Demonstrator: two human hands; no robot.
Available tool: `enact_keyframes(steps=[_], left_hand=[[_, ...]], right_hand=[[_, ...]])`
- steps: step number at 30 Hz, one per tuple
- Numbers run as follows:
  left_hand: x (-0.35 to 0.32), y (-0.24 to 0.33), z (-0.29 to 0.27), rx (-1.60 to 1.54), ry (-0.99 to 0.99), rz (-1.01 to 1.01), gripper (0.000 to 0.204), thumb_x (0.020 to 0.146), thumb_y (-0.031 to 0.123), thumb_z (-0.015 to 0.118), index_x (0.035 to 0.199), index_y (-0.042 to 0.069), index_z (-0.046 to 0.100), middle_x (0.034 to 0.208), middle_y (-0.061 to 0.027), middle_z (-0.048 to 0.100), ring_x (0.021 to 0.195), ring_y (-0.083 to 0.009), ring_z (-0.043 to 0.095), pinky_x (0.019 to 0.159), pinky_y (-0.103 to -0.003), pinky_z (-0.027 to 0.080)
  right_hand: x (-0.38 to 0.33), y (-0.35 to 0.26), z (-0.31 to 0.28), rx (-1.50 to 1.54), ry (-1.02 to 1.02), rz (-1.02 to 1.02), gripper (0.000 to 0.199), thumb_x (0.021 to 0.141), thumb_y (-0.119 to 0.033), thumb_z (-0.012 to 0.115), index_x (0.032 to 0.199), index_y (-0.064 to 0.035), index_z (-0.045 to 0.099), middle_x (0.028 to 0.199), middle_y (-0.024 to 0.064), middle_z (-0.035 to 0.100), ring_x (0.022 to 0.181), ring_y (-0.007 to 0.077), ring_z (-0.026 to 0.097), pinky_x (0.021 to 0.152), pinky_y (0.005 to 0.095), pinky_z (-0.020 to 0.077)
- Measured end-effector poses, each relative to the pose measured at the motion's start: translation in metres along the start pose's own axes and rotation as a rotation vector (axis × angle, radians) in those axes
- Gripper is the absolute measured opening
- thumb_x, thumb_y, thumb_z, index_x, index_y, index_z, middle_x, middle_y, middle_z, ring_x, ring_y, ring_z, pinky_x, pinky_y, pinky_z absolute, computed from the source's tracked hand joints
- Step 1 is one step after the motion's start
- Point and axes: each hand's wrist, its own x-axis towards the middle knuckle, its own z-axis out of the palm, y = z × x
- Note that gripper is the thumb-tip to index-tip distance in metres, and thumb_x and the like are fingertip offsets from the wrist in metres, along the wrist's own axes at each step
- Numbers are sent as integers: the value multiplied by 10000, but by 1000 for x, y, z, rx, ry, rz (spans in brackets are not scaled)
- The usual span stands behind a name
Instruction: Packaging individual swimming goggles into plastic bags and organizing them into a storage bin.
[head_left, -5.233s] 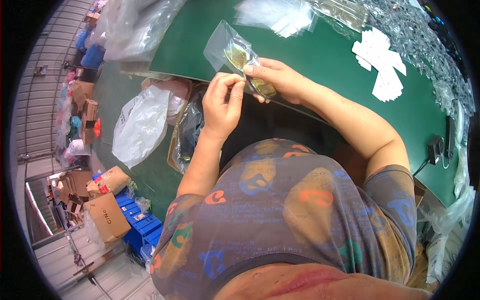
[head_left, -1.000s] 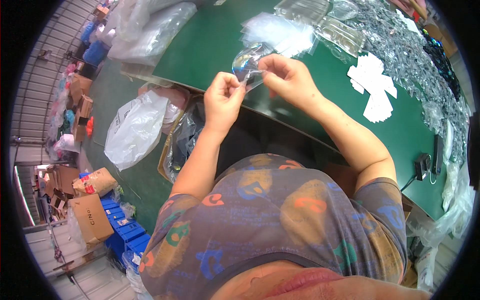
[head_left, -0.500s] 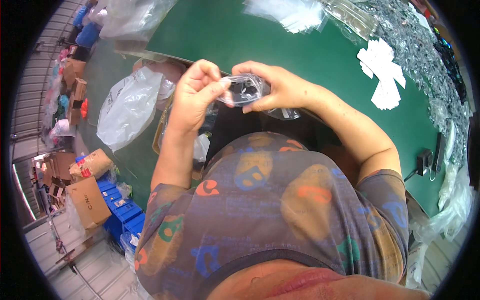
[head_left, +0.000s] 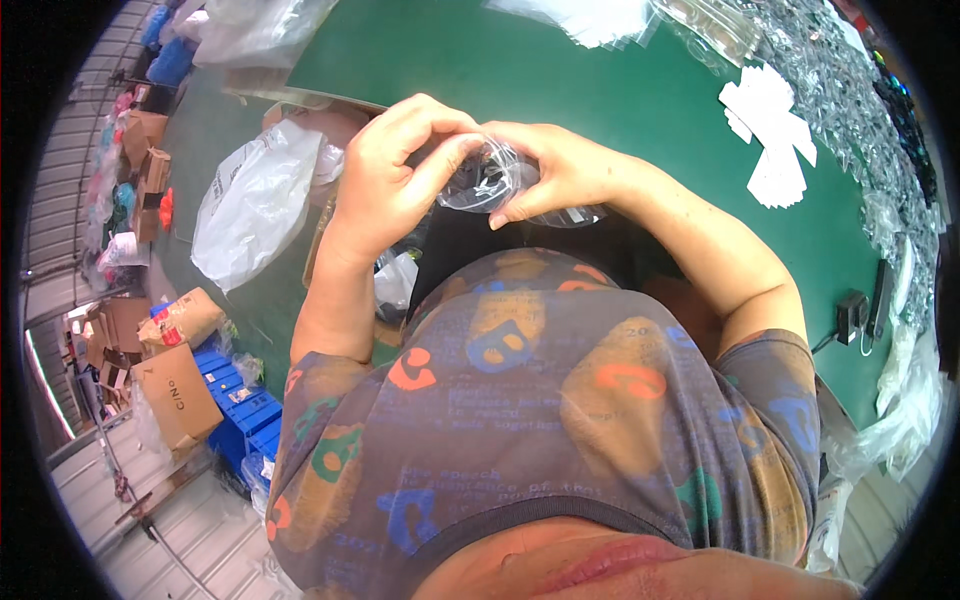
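Note:
Between my two hands, over the near edge of the green table [head_left: 455,75], is a see-through plastic bag [head_left: 487,178] with something dark inside; its kind I cannot make out. My left hand [head_left: 400,180] pinches the upper left edge of the bag between thumb and bent fingers. From the other side, my right hand [head_left: 560,170] grips the bag, its thumb at the front and the other fingers behind. A loose fold of see-through plastic [head_left: 575,215] hangs below the right hand.
White paper slips [head_left: 770,135] lie fanned on the table at right, beside a long heap of small plastic-wrapped pieces [head_left: 825,125]. A black adapter [head_left: 852,315] sits near the right edge. To the left are a white plastic bag [head_left: 255,205], blue crates [head_left: 240,405] and a cardboard box [head_left: 178,395].
My left hand has shifted slightly up and right, closer to the right hand. The bag has turned in my grip and now looks rounder.

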Motion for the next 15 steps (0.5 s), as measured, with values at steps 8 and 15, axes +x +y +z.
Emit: enact_keyframes(steps=[8, 15], left_hand=[[-4, 3, -8, -310, 397, 35, 55, 938, -10, 673, 991, -14, 656, 916, -44, 645, 771, -94, 585, 701, -219, 494], [-9, 6, 8, 239, 110, 255, 424, 610, 242, 927, 938, 102, 696, 1229, -124, 616, 1185, -336, 578, 973, -440, 481]], right_hand=[[0, 0, -1, 118, -44, 93, 662, 748, -235, 880, 1313, -68, 576, 1162, 82, 685, 1085, 179, 631, 958, 336, 497], [3, 9, -1, -38, 325, 34, 625, 769, -270, 854, 1301, -85, 584, 1113, 98, 700, 1016, 201, 670, 903, 340, 523]])
